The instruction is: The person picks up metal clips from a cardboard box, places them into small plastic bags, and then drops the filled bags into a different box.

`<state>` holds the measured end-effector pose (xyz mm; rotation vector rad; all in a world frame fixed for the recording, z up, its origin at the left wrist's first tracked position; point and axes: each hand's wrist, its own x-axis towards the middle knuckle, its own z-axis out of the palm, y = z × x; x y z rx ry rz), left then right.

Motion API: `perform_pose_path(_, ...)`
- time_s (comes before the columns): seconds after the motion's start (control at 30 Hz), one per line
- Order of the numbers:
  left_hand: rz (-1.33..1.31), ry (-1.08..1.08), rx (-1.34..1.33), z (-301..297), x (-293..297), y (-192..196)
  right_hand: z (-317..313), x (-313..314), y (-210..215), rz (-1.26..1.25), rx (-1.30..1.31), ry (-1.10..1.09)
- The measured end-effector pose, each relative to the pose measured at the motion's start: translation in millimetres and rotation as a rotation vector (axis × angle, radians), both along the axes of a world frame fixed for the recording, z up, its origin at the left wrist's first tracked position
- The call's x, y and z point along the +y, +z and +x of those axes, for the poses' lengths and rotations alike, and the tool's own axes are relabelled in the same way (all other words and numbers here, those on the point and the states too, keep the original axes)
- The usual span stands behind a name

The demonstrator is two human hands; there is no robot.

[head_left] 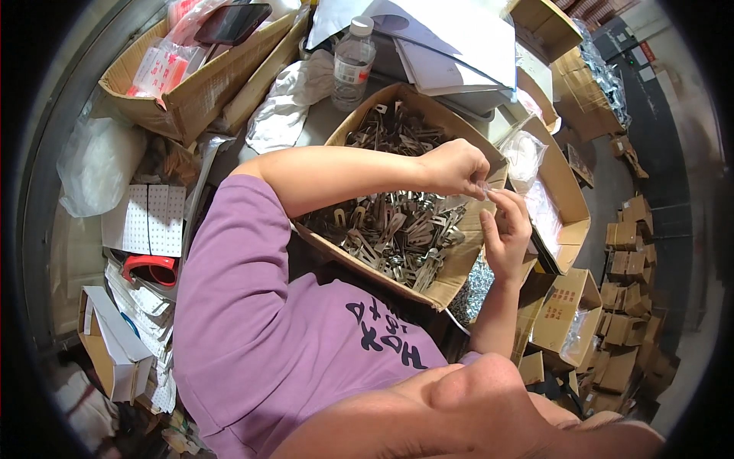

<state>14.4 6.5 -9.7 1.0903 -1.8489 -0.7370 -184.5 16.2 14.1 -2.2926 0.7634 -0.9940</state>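
My left hand [459, 168] reaches across from the left above an open cardboard box [459, 287]. Its fingers are pinched together. My right hand [508, 229] rises from below at the box's right side, its fingers bent and the thumb a little apart. The fingertips of both hands meet at a small, pale, shiny piece [484, 188], too small to name. Beneath the hands, the box holds a heap of silver metal clips [401, 233], flat and slotted, like hair clips. My left forearm hides part of the heap.
Behind the box stand a clear plastic bottle [353, 65] and papers [459, 53]. A phone [233, 23] lies on a carton [187, 99] at the far left. A red tape roll [151, 269] is at left. More cartons [562, 199] stand close on the right; several small boxes [627, 264] lie beyond.
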Motion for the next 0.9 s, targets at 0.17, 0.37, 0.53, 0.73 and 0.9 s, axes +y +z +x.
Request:
perform_pose_path(0.17, -0.115, 0.045, -0.082, 1, 2, 5, 3, 1, 5, -0.136, 0.045, -0.086)
perform_pose_path(0.37, -0.204, 0.04, -0.183, -1, 4, 5, 4, -5, 10, -0.153, 0.244, -0.012)
perform_pose_path(0.53, -0.62, 0.172, -0.212, -5, 6, 2, 12, -4, 25, -0.137, 0.429, 0.011)
perform_pose_path(0.73, -0.106, 0.124, -0.147, 5, -6, 11, 29, -21, 27, -0.028, 0.233, 0.108)
perform_pose_path(0.9, -0.037, 0.39, 0.154, 48, -31, 10, 54, -28, 28, 0.092, 0.59, 0.105)
